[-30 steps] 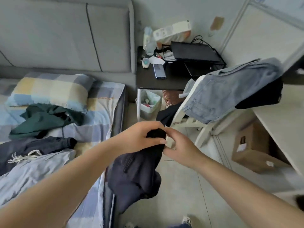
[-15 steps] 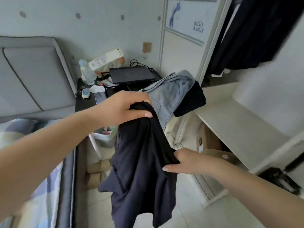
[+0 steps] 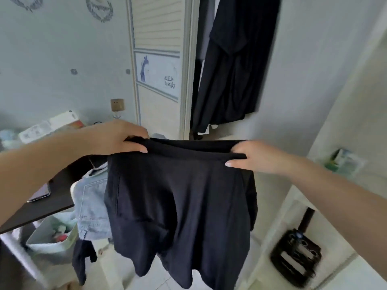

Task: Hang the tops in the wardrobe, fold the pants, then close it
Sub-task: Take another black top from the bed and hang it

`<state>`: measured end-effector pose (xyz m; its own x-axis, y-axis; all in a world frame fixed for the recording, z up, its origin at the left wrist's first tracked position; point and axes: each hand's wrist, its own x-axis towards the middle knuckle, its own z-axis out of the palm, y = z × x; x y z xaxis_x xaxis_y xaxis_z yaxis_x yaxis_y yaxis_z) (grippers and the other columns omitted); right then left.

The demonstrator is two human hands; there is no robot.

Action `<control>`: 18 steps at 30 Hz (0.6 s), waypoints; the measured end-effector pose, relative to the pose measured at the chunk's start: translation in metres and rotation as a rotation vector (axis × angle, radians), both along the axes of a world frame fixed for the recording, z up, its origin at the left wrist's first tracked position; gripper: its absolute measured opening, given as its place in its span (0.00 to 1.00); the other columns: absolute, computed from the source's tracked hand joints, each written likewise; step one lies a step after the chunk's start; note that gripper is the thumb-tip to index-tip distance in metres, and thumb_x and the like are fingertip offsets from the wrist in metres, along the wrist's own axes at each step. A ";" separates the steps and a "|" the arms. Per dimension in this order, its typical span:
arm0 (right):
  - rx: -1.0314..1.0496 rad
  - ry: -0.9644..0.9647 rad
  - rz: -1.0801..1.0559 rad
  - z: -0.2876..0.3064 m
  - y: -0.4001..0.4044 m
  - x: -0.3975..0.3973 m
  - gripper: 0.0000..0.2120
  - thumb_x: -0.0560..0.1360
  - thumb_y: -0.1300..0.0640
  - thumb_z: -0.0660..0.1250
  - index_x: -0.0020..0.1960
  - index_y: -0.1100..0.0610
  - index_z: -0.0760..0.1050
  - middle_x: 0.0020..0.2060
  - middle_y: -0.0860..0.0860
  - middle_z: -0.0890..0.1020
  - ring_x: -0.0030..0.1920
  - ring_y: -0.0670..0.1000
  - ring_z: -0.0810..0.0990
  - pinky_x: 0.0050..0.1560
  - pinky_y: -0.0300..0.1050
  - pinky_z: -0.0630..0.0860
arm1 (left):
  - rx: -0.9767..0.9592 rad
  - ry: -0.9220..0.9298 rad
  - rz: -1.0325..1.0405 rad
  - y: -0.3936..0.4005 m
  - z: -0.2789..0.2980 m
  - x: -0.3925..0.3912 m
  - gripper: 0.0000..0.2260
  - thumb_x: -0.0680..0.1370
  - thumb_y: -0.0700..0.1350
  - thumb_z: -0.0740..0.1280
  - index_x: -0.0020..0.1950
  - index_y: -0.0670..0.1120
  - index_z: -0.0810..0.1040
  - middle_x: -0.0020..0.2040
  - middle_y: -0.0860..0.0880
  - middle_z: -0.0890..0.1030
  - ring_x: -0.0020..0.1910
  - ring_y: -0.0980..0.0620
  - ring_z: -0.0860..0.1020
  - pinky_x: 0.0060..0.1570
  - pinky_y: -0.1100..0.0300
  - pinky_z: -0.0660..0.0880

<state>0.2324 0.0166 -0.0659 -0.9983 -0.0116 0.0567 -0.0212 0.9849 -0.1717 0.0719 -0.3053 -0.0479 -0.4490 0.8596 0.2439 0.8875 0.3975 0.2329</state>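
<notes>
Holding the dark shorts (image 3: 180, 206) up by the waistband, I have my left hand (image 3: 117, 139) pinching one end of the band, thumb over the front and fingers behind, and my right hand (image 3: 257, 158) gripping the other end the same way. Both hands are clenched on cloth, with nothing slack between them.

The garment hangs in the air in front of me, between the two hands, well off the floor, with the open wardrobe (image 3: 230, 80) straight behind it and dark clothes (image 3: 234, 59) already hanging inside.

What I would watch from here: this piece reads to me as pants, so it belongs to the folding part of the task, and the risk is treating it as a top and carrying it to the rail. A second risk is the fold itself. I see no flat surface under it, only a chair draped with jeans (image 3: 90, 206) to my left and a dark table (image 3: 52, 197) beyond, so folding in mid-air could let one leg swing out of line and leave a crooked bundle. If either pinch slips, that side of the waistband drops and the whole thing twists.

As it hangs, the waistband runs level from left to right, facing up, and the two leg openings point down at the floor. Its long axis looks roughly vertical, waist to hem, with the flat of the cloth turned toward me.
</notes>
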 end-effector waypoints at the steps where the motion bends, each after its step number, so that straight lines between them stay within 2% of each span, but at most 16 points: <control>1: 0.010 0.031 -0.023 0.012 0.012 -0.004 0.20 0.74 0.40 0.63 0.39 0.58 0.75 0.41 0.50 0.78 0.44 0.51 0.77 0.49 0.49 0.75 | 0.022 -0.073 0.016 0.014 0.006 -0.010 0.23 0.63 0.79 0.55 0.42 0.65 0.75 0.40 0.60 0.79 0.43 0.61 0.76 0.48 0.68 0.71; 3: 0.005 0.075 -0.076 0.035 0.029 -0.012 0.24 0.75 0.40 0.63 0.38 0.62 0.72 0.38 0.53 0.76 0.42 0.54 0.76 0.45 0.48 0.72 | 0.180 -0.222 0.017 0.039 0.013 -0.032 0.20 0.63 0.74 0.64 0.42 0.61 0.78 0.39 0.57 0.80 0.41 0.58 0.78 0.47 0.57 0.75; 5: -0.016 0.117 -0.123 0.052 0.042 -0.020 0.27 0.75 0.39 0.62 0.40 0.66 0.72 0.39 0.58 0.75 0.42 0.57 0.75 0.44 0.49 0.71 | 0.385 -0.364 0.006 0.064 0.017 -0.053 0.15 0.64 0.66 0.70 0.40 0.57 0.80 0.36 0.55 0.81 0.38 0.56 0.78 0.42 0.58 0.73; 7: -0.022 0.161 -0.171 0.067 0.054 -0.030 0.26 0.76 0.41 0.62 0.38 0.66 0.69 0.39 0.57 0.73 0.40 0.54 0.73 0.42 0.47 0.69 | 0.571 -0.497 -0.017 0.093 0.020 -0.073 0.04 0.72 0.51 0.72 0.39 0.55 0.81 0.36 0.54 0.81 0.37 0.56 0.78 0.41 0.60 0.72; 9: -0.016 0.195 -0.222 0.079 0.065 -0.044 0.25 0.76 0.42 0.62 0.38 0.65 0.69 0.41 0.57 0.74 0.40 0.53 0.73 0.43 0.46 0.69 | 0.744 -0.659 -0.076 0.122 0.025 -0.093 0.06 0.74 0.43 0.71 0.39 0.52 0.81 0.38 0.51 0.82 0.39 0.54 0.79 0.42 0.62 0.74; 12: -0.030 0.203 -0.321 0.098 0.083 -0.063 0.25 0.76 0.41 0.61 0.42 0.65 0.73 0.44 0.56 0.77 0.45 0.54 0.77 0.50 0.49 0.74 | 0.897 -0.884 -0.175 0.165 0.042 -0.119 0.05 0.68 0.44 0.76 0.40 0.48 0.81 0.38 0.50 0.83 0.38 0.54 0.81 0.38 0.65 0.77; 15: -0.030 0.202 -0.386 0.115 0.098 -0.080 0.24 0.76 0.40 0.61 0.44 0.63 0.76 0.46 0.56 0.80 0.47 0.55 0.79 0.52 0.51 0.75 | 1.041 -1.017 -0.185 0.203 0.053 -0.139 0.02 0.76 0.40 0.68 0.43 0.45 0.78 0.39 0.50 0.83 0.36 0.56 0.81 0.36 0.66 0.77; 18: 0.021 0.219 -0.457 0.145 0.111 -0.102 0.23 0.76 0.40 0.60 0.45 0.61 0.77 0.46 0.54 0.80 0.47 0.52 0.79 0.49 0.46 0.75 | 1.139 -1.083 -0.223 0.244 0.081 -0.163 0.02 0.78 0.42 0.67 0.45 0.45 0.78 0.38 0.50 0.83 0.36 0.56 0.81 0.35 0.64 0.78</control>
